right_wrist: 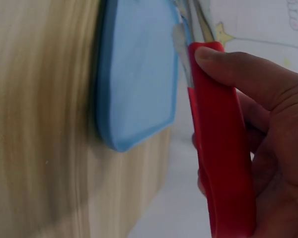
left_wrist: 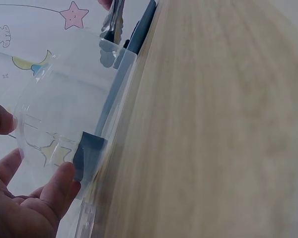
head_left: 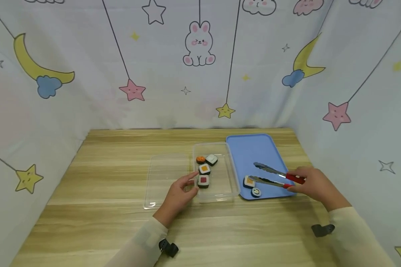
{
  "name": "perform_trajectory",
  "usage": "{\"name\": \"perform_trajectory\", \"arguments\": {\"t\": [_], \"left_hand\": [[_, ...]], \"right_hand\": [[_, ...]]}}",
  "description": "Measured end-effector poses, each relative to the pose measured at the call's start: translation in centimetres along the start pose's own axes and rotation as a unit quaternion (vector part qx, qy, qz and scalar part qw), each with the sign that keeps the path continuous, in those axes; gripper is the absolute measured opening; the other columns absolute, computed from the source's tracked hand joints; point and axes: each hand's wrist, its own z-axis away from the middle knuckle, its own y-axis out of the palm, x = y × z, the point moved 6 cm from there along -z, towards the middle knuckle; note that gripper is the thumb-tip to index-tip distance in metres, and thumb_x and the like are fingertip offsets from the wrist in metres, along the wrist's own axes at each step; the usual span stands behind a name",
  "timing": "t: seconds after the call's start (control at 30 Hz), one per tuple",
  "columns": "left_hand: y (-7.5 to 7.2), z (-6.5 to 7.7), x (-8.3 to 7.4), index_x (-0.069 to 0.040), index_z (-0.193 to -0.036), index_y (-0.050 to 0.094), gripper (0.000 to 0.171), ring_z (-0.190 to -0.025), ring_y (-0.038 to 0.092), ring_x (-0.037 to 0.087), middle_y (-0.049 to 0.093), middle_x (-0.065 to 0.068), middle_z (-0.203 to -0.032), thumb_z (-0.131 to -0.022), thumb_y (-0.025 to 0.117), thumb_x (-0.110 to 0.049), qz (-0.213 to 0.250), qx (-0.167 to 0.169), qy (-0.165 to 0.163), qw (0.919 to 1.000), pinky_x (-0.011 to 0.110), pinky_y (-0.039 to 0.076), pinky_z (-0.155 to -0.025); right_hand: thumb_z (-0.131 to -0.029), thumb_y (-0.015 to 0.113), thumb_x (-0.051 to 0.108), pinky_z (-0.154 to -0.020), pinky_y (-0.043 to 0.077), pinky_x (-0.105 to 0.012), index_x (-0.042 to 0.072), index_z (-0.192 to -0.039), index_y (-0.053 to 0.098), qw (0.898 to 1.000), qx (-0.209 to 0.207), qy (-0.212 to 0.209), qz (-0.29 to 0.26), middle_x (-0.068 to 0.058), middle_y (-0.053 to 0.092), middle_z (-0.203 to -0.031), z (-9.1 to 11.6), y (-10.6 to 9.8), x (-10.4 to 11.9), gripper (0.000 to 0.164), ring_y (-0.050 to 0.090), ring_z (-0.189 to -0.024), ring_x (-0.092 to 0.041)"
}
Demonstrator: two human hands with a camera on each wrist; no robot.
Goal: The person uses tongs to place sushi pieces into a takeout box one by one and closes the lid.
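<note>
My left hand point(head_left: 181, 193) rests its fingertips against the left wall of a clear plastic container point(head_left: 220, 196), without wrapping round it. Inside the container, along its left side, sit several toy sushi pieces: an orange-topped one point(head_left: 200, 160), a white-topped one point(head_left: 211, 160), a yellow-centred one point(head_left: 204, 169) and a red-centred one point(head_left: 203, 181). With my right hand point(head_left: 315, 185) I grip red-handled metal tongs point(right_wrist: 221, 139), their arms spread apart. The lower arm's tip overlaps an orange-topped sushi piece point(head_left: 248, 182) on the blue tray point(head_left: 254, 144); contact cannot be told. A round sushi roll point(head_left: 256, 192) lies beside it.
A clear plastic lid point(head_left: 153, 178) lies on the wooden table point(head_left: 97, 178), left of the container. The tray stands against or very near the container's right side. A patterned curtain point(head_left: 167, 74) encloses the back and both sides.
</note>
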Motion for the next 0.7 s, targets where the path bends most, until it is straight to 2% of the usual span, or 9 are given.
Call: {"name": "perform_trajectory", "arguments": {"t": [0.1, 0.23, 0.4, 0.7], "left_hand": [[-0.1, 0.0, 0.0, -0.014, -0.144, 0.064, 0.054, -0.125, 0.064, 0.034, 0.058, 0.01, -0.149, -0.092, 0.073, -0.007, 0.002, -0.003, 0.008, 1.0, 0.046, 0.055, -0.094], [0.0, 0.1, 0.0, -0.014, -0.145, 0.063, 0.054, -0.124, 0.065, 0.033, 0.058, 0.011, -0.149, -0.092, 0.072, -0.007, -0.004, -0.002, 0.017, 0.9998, 0.055, 0.049, -0.103], [0.0, 0.1, -0.1, -0.013, -0.145, 0.063, 0.054, -0.124, 0.065, 0.032, 0.057, 0.011, -0.149, -0.092, 0.073, -0.008, -0.006, 0.0, 0.019, 0.9998, 0.055, 0.049, -0.103], [-0.1, 0.2, -0.2, -0.015, -0.145, 0.063, 0.054, -0.125, 0.064, 0.032, 0.057, 0.009, -0.149, -0.092, 0.073, -0.008, 0.0, -0.001, 0.011, 0.9999, 0.057, 0.047, -0.106]], "right_hand": [[-0.078, 0.092, 0.032, -0.075, 0.056, -0.039, 0.006, -0.118, 0.077, 1.0, 0.018, -0.007, -0.004, -0.005, 0.074, -0.105, 0.1, 0.6, -0.3, 0.05, 0.064, -0.091, -0.024], [-0.076, 0.094, 0.031, -0.075, 0.056, -0.035, 0.006, -0.115, 0.079, 1.0, 0.017, -0.018, -0.007, -0.002, 0.074, -0.103, 0.1, 0.9, -0.1, 0.048, 0.064, -0.09, -0.02], [-0.076, 0.094, 0.027, -0.072, 0.055, -0.03, 0.006, -0.114, 0.08, 0.999, 0.022, -0.038, -0.007, 0.0, 0.074, -0.101, -0.2, 1.1, 0.3, 0.045, 0.063, -0.087, -0.017], [-0.075, 0.094, 0.02, -0.069, 0.053, -0.028, 0.007, -0.108, 0.082, 0.998, 0.013, -0.068, 0.009, 0.003, 0.073, -0.096, -0.5, 1.5, 0.8, 0.037, 0.061, -0.082, -0.013]]}}
